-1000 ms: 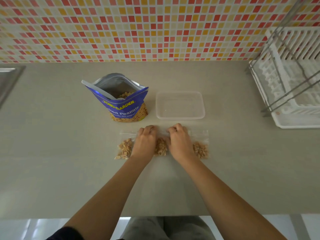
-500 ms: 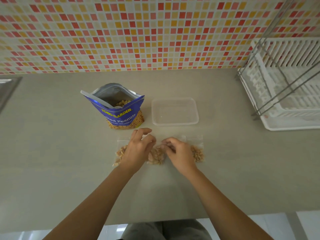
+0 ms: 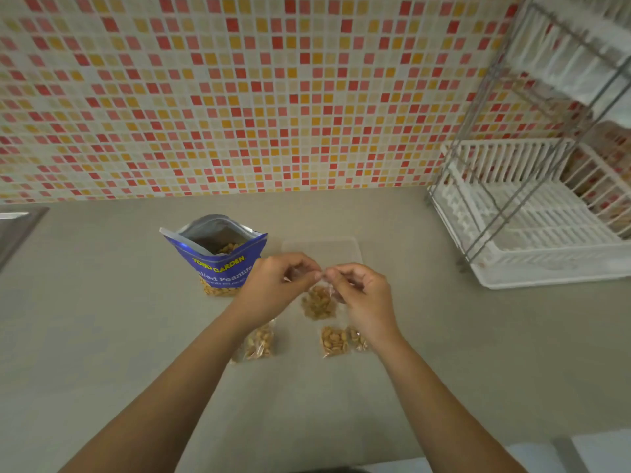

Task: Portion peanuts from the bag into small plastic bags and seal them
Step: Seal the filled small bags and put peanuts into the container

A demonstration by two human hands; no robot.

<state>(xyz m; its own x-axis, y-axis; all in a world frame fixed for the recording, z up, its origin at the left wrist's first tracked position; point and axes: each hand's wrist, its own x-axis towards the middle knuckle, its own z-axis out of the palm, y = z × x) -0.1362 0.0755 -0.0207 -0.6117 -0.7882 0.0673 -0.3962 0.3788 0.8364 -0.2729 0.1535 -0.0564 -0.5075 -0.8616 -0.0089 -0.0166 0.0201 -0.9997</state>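
Observation:
A blue peanut bag (image 3: pixel 218 257) stands open on the grey counter, peanuts showing inside. My left hand (image 3: pixel 273 285) and my right hand (image 3: pixel 362 295) pinch the top edge of a small clear plastic bag of peanuts (image 3: pixel 319 303), held lifted above the counter. On the counter below lie three more small filled bags: one at the left (image 3: pixel 259 343), one in the middle (image 3: pixel 334 341), and one (image 3: pixel 356 339) partly hidden under my right wrist.
A clear rectangular plastic container (image 3: pixel 322 249) sits behind my hands. A white dish rack with a metal frame (image 3: pixel 532 213) stands at the right. A tiled wall (image 3: pixel 239 97) backs the counter, and a sink edge (image 3: pixel 17 230) shows at far left.
Both hands rose from pressing on the bags lying on the counter and now hold one small bag lifted by its top. The camera has tilted up.

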